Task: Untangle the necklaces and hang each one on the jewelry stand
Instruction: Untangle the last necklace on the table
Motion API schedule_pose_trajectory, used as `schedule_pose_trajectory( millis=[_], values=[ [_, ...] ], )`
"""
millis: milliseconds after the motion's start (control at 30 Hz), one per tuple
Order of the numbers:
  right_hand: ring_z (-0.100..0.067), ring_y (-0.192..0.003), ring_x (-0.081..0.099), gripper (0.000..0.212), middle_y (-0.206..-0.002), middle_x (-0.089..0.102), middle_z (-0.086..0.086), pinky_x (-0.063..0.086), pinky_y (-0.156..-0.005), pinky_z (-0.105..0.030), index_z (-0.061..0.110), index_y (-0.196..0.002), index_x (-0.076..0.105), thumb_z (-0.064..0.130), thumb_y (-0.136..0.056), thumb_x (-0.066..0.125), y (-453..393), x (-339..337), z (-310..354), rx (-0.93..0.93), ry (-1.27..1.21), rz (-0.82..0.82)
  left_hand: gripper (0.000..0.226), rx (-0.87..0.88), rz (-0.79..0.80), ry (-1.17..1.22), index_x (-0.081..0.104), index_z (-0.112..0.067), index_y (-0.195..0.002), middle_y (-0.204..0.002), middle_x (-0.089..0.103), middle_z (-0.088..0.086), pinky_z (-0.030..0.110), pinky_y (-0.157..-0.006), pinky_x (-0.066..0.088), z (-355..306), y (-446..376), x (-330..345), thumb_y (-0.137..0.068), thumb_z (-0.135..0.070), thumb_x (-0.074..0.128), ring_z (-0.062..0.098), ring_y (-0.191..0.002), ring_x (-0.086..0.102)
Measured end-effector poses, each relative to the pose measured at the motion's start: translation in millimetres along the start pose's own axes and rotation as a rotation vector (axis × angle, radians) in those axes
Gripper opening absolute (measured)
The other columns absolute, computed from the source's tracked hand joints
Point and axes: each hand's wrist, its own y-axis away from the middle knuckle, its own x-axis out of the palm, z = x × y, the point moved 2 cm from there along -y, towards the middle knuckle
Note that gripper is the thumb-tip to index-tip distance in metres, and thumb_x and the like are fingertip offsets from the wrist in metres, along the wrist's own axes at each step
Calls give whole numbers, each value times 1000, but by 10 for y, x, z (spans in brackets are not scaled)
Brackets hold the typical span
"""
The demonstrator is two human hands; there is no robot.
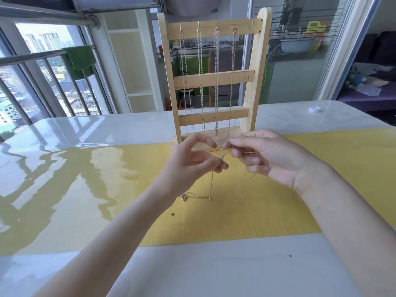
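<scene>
A wooden jewelry stand (214,81) rises upright at the far side of the yellow mat (257,200). Several thin chains (201,71) hang from hooks on its top bar; the rightmost hook is bare. Just in front of the stand's base, my left hand (192,166) pinches a thin tangled necklace (211,185) between thumb and fingertips. My right hand (263,155) pinches the same necklace a little higher and to the right, at a small knot between the hands. The chain's loose end trails down onto the mat and ends in a small clasp.
The glossy white table (64,133) carries the mat. A white bottle cap (314,109) lies at the far right. A small dark speck (172,214) sits on the mat near my left forearm. Window railings stand behind on the left.
</scene>
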Motion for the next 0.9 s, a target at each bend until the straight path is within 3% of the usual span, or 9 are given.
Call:
schedule_pose_trajectory(
  millis=[233,500,567,667,800,900],
  values=[
    [-7,-45,33,14,-60,53,2,21,-35,-15,5,-82,68,12,-91,58,-13,-4,-4,-23,0,-74,15,38,36,-141,65,-16,-92,-80,75,1,19,-76,52,-19,19,35,-89,-2,61,9,-72,66],
    [-9,-49,38,16,-61,55,1,28,-38,-17,6,-79,70,10,-91,60,-25,-26,-32,-34,60,-123,11,-133,-25,133,67,-11,-90,-88,75,4,17,-74,52,-23,15,14,-88,-2,61,11,-82,69],
    [-10,-57,44,14,-67,59,0,36,-44,-18,6,-83,71,12,-90,61,-16,-13,-39,-39,165,-139,11,-171,-26,200,68,-12,-88,-88,75,3,19,-80,53,-19,15,11,-87,-3,62,10,-83,69],
    [-9,-75,53,12,-85,65,0,43,-64,-20,9,-91,71,19,-87,66,-14,10,-52,-108,444,-207,10,-207,-19,297,69,-10,-89,-89,74,3,17,-77,53,-14,12,3,-86,-4,62,9,-83,69],
    [-7,-70,55,8,-73,66,5,46,-71,-26,16,-73,70,17,-81,72,11,28,79,-355,536,-328,11,-209,-51,312,68,-6,-95,-90,74,3,18,-80,54,1,-3,-18,-87,-5,62,8,-83,69],
    [-11,-73,61,7,-74,71,0,51,-76,-30,15,-72,73,15,-79,74,14,84,104,-378,566,-265,12,-168,-107,269,68,-4,-96,-88,74,4,18,-78,53,-2,-4,-26,-86,-3,63,10,-82,69]
  ],
)
